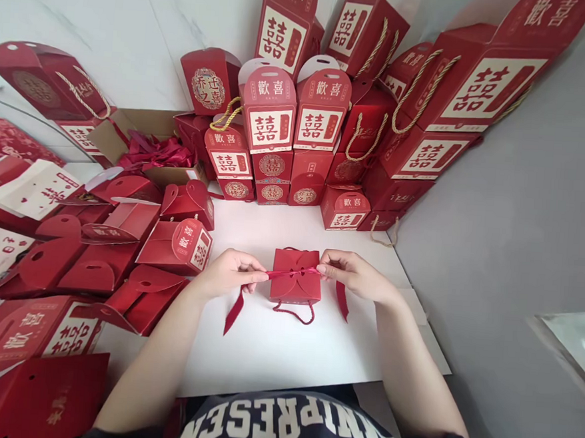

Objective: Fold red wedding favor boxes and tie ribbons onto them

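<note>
A small red gift box point(295, 291) with rope handles stands on the white table in front of me, its top flaps folded together. Across the top runs a red ribbon point(279, 273), drawn taut from side to side, with a crossing or knot at the middle. My left hand point(233, 271) pinches the ribbon at the box's left side, and a loose tail hangs below the fingers. On the other side, my right hand point(351, 274) pinches the ribbon near the box's right edge, its tail hanging beneath the hand.
Stacked red gift boxes point(269, 127) line the back wall and the right side. Many more boxes point(104, 259) crowd the left of the table point(282, 362). Behind them, an open cardboard carton point(175, 174) holds a heap of red ribbons point(159, 153). A grey wall rises at right.
</note>
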Demonstrator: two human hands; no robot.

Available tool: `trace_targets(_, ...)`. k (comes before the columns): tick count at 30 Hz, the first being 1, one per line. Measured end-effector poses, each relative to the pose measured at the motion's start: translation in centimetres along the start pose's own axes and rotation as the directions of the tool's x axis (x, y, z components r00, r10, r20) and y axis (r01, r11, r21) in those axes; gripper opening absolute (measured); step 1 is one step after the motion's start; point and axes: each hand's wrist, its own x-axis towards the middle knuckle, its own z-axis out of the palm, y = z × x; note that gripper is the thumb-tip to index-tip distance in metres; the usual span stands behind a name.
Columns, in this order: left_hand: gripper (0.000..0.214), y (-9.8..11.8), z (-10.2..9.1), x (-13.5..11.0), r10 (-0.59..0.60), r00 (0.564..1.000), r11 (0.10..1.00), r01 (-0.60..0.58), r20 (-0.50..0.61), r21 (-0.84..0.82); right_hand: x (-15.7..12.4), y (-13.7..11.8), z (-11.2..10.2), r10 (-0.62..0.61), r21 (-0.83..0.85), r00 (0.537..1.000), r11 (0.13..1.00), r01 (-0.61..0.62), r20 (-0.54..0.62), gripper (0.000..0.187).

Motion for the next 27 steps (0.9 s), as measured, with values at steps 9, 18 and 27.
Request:
trace_targets(9,0.029,2.6,-0.8,0.6,0.206,0.974,0.952,-0.222,0.094,0.211,0.9,0.9,-1.6,0.008,-0.048,0.993,0.999,-0.013,-0.114,0.029)
trace_targets(18,0.013,3.9,0.3,3.3,0.494,0.857,0.869,-0.493,0.142,-0.045,1.0,1.2,-2.1,0.013,0.074,1.0,0.997,-0.013,-0.004,0.028)
trace_targets(27,0.023,3.7,1.4,6.5,0.396,0.916,0.906,-0.377,0.068,-0.195,0.4,0.3,-2.8,0.006,0.168,0.999,0.986,-0.012,0.039,0.03)
